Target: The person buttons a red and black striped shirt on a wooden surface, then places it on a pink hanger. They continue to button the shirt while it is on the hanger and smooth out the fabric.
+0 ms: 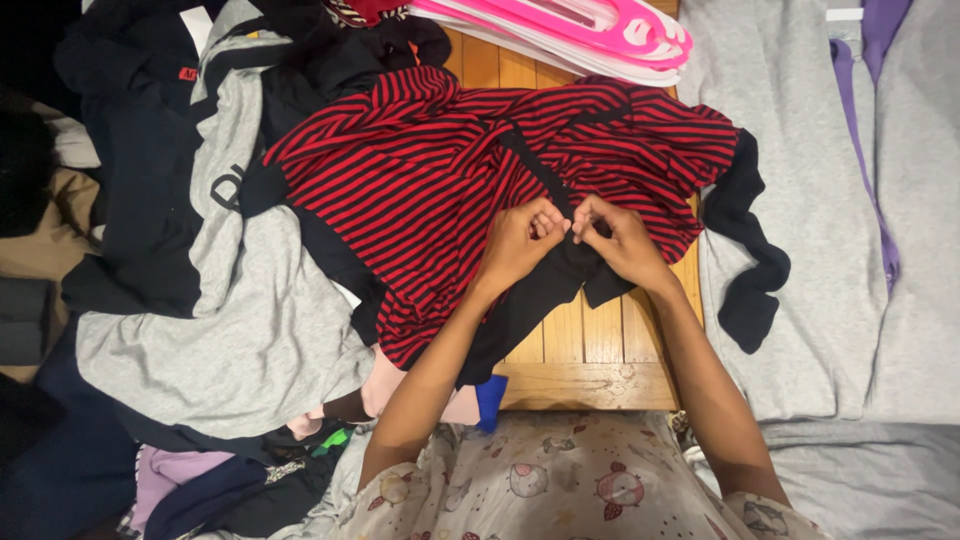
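While both hands meet at the middle of the red-and-black striped shirt (450,160), the work looks to be at the fastening stage: the fingertips are pinched together on the dark placket (540,170) that runs down the shirt's front. The left hand (520,245) is curled tight, thumb and fingers nipping a bit of the dark edge; the right hand (615,240) is closed the same way on the facing edge, the two nearly touching. What sits between the fingers (a button, most likely) is too small to make out.

The shirt lies spread on a wooden table (590,360), its upper part toward the far edge and a black sleeve (750,270) trailing off to the right onto a grey garment (810,200) with purple trim. To the left is a heap of clothes, a grey sweatshirt (240,330) on top. A stack of pink hangers (590,30) rests at the far edge of the table.

By my reading, the next move calls for fine fingertip work: holding both edges aligned and taut, with the loose fabric kept from bunching beneath.
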